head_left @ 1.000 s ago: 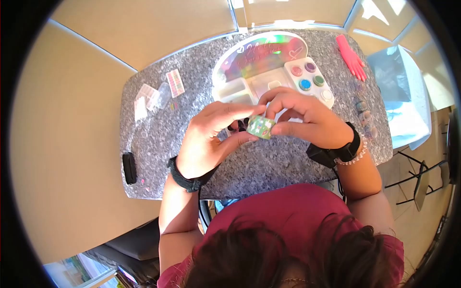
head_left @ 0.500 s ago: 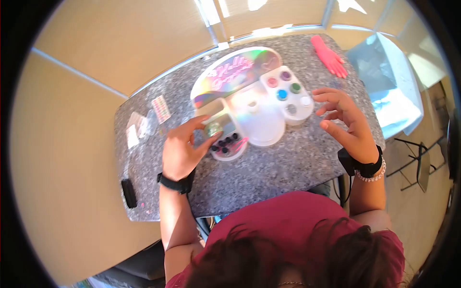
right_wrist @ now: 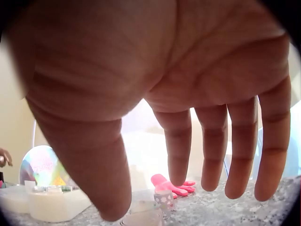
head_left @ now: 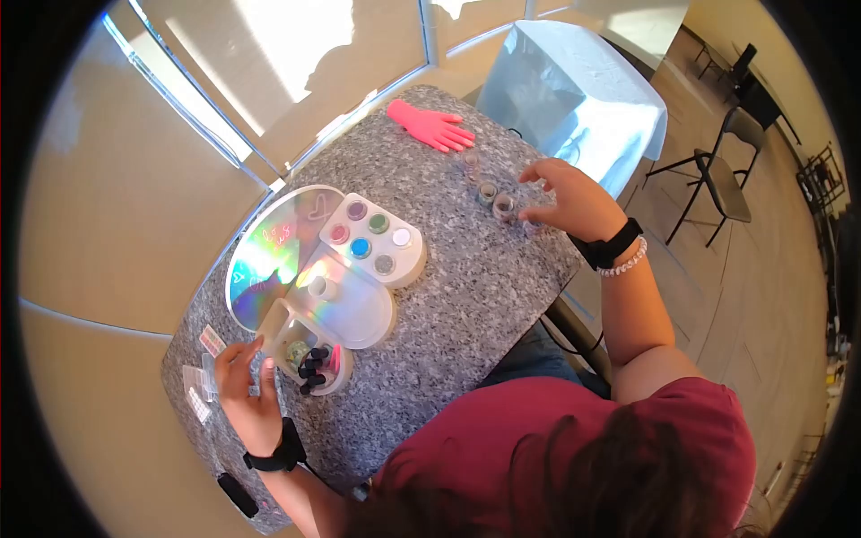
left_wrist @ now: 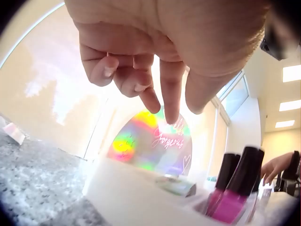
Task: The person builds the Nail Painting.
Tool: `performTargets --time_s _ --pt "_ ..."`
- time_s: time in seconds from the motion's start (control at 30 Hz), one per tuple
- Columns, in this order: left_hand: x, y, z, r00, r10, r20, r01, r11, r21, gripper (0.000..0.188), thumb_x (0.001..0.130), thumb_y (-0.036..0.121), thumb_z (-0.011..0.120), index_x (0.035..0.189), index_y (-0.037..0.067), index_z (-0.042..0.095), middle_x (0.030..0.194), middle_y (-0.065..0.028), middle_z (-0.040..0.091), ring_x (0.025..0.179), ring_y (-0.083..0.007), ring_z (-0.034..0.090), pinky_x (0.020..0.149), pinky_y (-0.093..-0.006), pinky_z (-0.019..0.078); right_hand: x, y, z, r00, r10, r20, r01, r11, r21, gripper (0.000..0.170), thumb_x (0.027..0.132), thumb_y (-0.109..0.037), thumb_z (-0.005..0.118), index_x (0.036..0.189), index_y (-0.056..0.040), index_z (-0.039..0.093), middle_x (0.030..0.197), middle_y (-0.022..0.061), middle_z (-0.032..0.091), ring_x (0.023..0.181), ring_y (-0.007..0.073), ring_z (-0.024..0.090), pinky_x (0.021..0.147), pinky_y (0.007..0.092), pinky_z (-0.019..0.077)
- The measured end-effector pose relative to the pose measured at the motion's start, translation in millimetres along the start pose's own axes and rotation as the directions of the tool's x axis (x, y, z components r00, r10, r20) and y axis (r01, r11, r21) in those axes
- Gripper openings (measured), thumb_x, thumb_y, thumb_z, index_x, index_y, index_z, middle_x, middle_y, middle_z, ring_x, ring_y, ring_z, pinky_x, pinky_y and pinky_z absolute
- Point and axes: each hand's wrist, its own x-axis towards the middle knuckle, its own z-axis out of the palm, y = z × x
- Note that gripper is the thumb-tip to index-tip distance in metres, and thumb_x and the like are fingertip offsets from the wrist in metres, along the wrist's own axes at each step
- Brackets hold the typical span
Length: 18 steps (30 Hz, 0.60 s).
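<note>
My left hand (head_left: 248, 400) hovers at the left end of the white organizer (head_left: 366, 320), fingers loosely bent and holding nothing. The green patterned roll (head_left: 297, 352) lies in an organizer compartment beside the black-capped polish bottles (head_left: 313, 369); in the left wrist view pink polish bottles (left_wrist: 231, 203) show below the hand. My right hand (head_left: 578, 204) is held with fingers apart beside a row of small clear jars or rolls (head_left: 504, 206) on the table's right side, gripping none of them. In the right wrist view its fingers hang above a patterned one (right_wrist: 164, 199).
A pink rubber hand (head_left: 432, 126) lies at the table's far edge. Colored pots (head_left: 360, 247) sit in the organizer's right part. Sticker sheets (head_left: 195, 391) and a black case (head_left: 237, 494) are at the left. Beyond the table stand a blue-covered table (head_left: 574, 90) and a folding chair (head_left: 723, 184).
The left hand has let go of the green roll, now in the compartment, and drawn back. The right hand has moved away from it to the small items at the right. The head view has turned right.
</note>
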Motion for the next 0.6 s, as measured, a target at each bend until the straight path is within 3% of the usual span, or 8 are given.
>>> performTargets --time_s 0.03,0.13,0.2,0.23,0.33,0.43,0.5,0.6 --pt "0.5 9.1 -4.2 0.995 -0.099 -0.03 0.095 0.99 -0.104 0.023 0.105 0.011 0.076 0.128 0.009 0.082 0.126 -0.0094 0.071 0.09 -0.016 0.057 0.073 -0.0325 0.0448 -3.1 3.7 3.2 1.0 -0.011 0.022 0.012 0.999 -0.038 0.046 0.089 -0.031 0.089 0.124 -0.0063 0.071 0.125 0.0156 0.073 0.12 0.035 0.07 0.103 0.0448 0.0557" --pt "3.7 34.1 -11.1 0.984 -0.156 -0.082 0.139 0.974 -0.179 0.018 0.109 0.011 0.07 0.123 0.005 0.081 0.125 -0.0099 0.071 0.097 -0.0171 0.061 0.081 -0.0325 0.0479 -8.6 19.2 12.7 0.996 0.008 0.085 0.0 0.996 -0.094 0.04 0.088 -0.025 0.087 0.118 -0.0056 0.07 0.119 0.0158 0.073 0.119 0.036 0.069 0.102 0.0458 0.0558" --pt "10.2 57.2 -0.5 0.992 0.03 -0.119 -0.068 0.941 -0.331 0.015 0.109 0.006 0.065 0.116 0.001 0.078 0.122 -0.0101 0.072 0.107 -0.0196 0.064 0.092 -0.0331 0.0505 -12.3 18.8 16.3 0.991 0.031 0.127 -0.017 0.994 -0.112 0.036 0.088 -0.022 0.086 0.115 -0.0052 0.069 0.117 0.0161 0.073 0.117 0.0365 0.069 0.101 0.0463 0.0558" --pt "14.1 72.6 12.4 0.985 0.037 -0.166 -0.099 0.919 -0.381 0.015 0.101 -0.003 0.067 0.11 0.0 0.079 0.111 -0.0112 0.073 0.095 -0.0187 0.065 0.078 -0.0306 0.0481 -16.6 14.2 17.6 0.995 0.015 0.101 -0.003 0.993 -0.12 0.036 0.086 -0.019 0.086 0.114 -0.0047 0.069 0.114 0.0154 0.073 0.114 0.0363 0.07 0.099 0.0457 0.0561" --pt "16.1 109.2 37.7 0.991 0.065 0.116 0.015 0.811 -0.585 0.019 0.099 0.001 0.071 0.116 0.004 0.08 0.107 -0.0056 0.075 0.078 -0.0089 0.063 0.07 -0.0267 0.048 -29.6 -21.0 20.7 0.994 -0.099 0.036 0.102 0.992 -0.081 0.036 0.085 -0.013 0.087 0.116 -0.0053 0.07 0.11 0.0139 0.072 0.107 0.0359 0.07 0.094 0.0445 0.057" --pt "20.4 135.1 75.2 0.884 0.044 0.465 0.34 0.623 -0.705 0.033 0.104 0.013 0.075 0.135 0.004 0.075 0.121 -0.0071 0.082 0.085 -0.0109 0.069 0.084 -0.0291 0.0567 -41.9 -93.7 22.8 0.976 -0.147 0.163 0.1 0.958 0.27 0.034 0.088 -0.01 0.083 0.118 -0.0068 0.067 0.111 0.0153 0.071 0.11 0.037 0.069 0.092 0.0469 0.0572" --pt "11.7 132.8 105.9 0.867 0.033 0.498 0.406 0.532 -0.743 0.036 0.11 0.013 0.07 0.144 -0.001 0.067 0.13 -0.0116 0.078 0.112 -0.0124 0.072 0.095 -0.0286 0.0566 -48.0 -118.9 44.8 0.928 -0.371 -0.018 0.359 0.883 0.303 0.041 0.087 -0.011 0.086 0.123 -0.0082 0.066 0.113 0.0134 0.071 0.109 0.0354 0.071 0.09 0.0451 0.0582" --pt "8.6 134.8 105.9 0.882 -0.021 0.47 0.419 0.489 -0.765 0.036 0.108 0.008 0.074 0.142 -0.001 0.067 0.128 -0.0118 0.079 0.117 -0.0139 0.073 0.098 -0.0295 0.0585 -47.8 -140.7 70.6 0.839 -0.515 -0.176 0.543 0.816 0.199 0.047 0.088 -0.01 0.086 0.13 -0.0081 0.065 0.115 0.0111 0.072 0.107 0.0349 0.072 0.091 0.0437 0.0587"
